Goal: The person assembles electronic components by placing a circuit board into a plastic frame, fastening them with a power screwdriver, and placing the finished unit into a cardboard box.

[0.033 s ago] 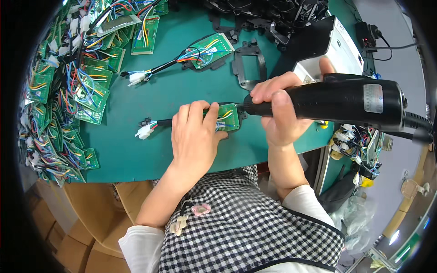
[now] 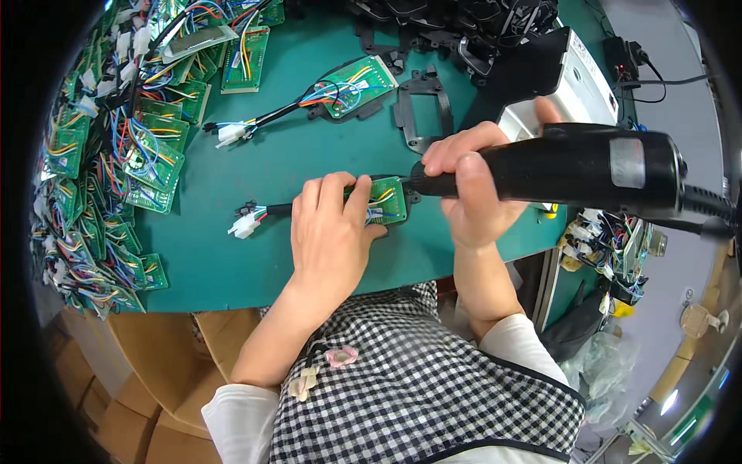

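Observation:
My left hand (image 2: 332, 226) is closed over a green circuit board (image 2: 392, 203) in a black frame, holding it flat on the green table. Its fingers cover most of the board. A black cable runs out to the left and ends in a white connector (image 2: 246, 226). In my right hand (image 2: 483, 189) is a black electric screwdriver (image 2: 572, 166), held almost level. The screwdriver's tip end is at the upper right corner of the board; whether it touches a screw cannot be made out. Behind them lies another wired circuit board (image 2: 363, 85) on a black frame.
Many wired boards (image 2: 154, 166) are heaped along the table's left side. An empty black frame (image 2: 423, 112) lies beyond the screwdriver tip. Black plastic parts (image 2: 464, 23) are piled at the back, beside a white box (image 2: 587, 73). The screwdriver's cord (image 2: 715, 209) trails off right.
My right hand and the screwdriver have shifted very slightly to the left. My left hand and the board look unmoved.

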Available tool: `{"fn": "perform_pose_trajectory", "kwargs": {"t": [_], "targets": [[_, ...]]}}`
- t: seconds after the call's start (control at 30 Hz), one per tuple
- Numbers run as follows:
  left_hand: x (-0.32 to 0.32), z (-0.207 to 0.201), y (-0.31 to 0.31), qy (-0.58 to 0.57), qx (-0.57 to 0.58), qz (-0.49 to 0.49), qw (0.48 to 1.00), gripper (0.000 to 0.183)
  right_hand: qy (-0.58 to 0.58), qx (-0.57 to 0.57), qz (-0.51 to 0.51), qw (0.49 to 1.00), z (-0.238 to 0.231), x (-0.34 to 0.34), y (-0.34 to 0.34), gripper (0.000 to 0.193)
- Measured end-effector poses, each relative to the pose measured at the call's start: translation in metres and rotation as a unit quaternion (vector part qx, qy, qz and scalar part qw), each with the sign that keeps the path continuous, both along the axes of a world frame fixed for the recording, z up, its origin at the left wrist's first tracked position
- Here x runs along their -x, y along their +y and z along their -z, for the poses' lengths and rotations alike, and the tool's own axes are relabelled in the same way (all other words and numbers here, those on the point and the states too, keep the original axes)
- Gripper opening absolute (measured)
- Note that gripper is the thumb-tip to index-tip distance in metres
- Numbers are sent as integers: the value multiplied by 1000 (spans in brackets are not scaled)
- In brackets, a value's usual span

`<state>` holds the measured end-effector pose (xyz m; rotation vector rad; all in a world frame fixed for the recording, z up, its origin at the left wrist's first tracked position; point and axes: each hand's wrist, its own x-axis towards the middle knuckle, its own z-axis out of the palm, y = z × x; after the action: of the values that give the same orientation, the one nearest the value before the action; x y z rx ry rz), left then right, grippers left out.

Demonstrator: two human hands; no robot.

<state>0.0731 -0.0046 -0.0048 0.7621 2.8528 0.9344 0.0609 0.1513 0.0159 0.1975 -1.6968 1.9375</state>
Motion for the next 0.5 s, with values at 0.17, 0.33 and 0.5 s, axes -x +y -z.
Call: {"fn": "perform_pose_trajectory", "kwargs": {"t": [0.17,0.33,0.5], "targets": [[1,-1,0,-4,-6,6,1000,57,-13,-7,-108,994,5,8,8,75],[-1,-4,1,-17,9,22,1000,56,-9,-141,-90,986,8,3,11,77],[-3,0,1,28,-4,33,999,60,225,41,101,968,-46,-23,47,62]]}}
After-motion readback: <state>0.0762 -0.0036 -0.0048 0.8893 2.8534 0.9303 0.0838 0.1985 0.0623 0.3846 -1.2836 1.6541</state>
